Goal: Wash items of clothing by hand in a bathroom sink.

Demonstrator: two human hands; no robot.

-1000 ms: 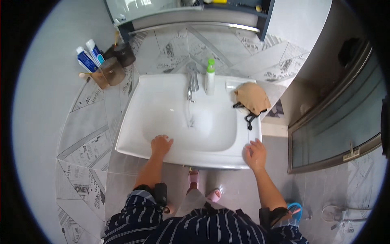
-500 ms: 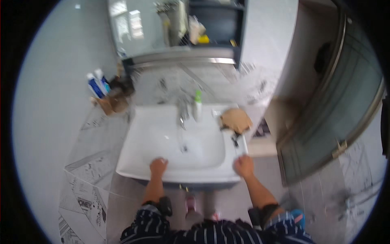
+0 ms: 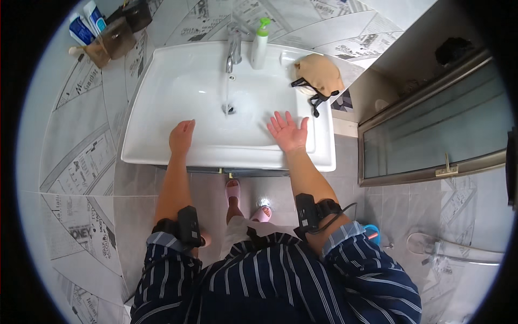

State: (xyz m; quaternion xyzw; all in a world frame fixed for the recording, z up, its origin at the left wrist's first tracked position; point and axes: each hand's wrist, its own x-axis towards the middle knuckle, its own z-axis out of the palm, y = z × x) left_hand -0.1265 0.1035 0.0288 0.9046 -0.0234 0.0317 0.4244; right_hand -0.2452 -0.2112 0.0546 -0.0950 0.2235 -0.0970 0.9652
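A white washbasin (image 3: pixel 216 154) lies in front of me. Over its front left part is my left hand (image 3: pixel 181 136), fingers curled and pressed together; nothing shows in it. My right hand (image 3: pixel 288 132) is open and palm up above the front right of the bowl, fingers spread and holding nothing. From the chrome faucet (image 3: pixel 233 51), a thin stream of water falls toward the drain (image 3: pixel 230 109). A white pump bottle (image 3: pixel 259 51) with a green top stands right of the faucet. On the basin's right ledge rests a beige soft item (image 3: pixel 318 74) with black straps (image 3: pixel 317 103).
At upper left, a brown holder (image 3: pixel 120 39) on the wall has blue-and-white tubes (image 3: pixel 83 29) beside it. A frosted glass door (image 3: pixel 431 119) in a metal frame is on the right. A blue basin (image 3: pixel 372 234) sits on the floor by my right arm.
My view has tilted down, so the mirror is out of sight. My right hand has gone from closed at the basin's right edge to open over the bowl. My left hand stays curled.
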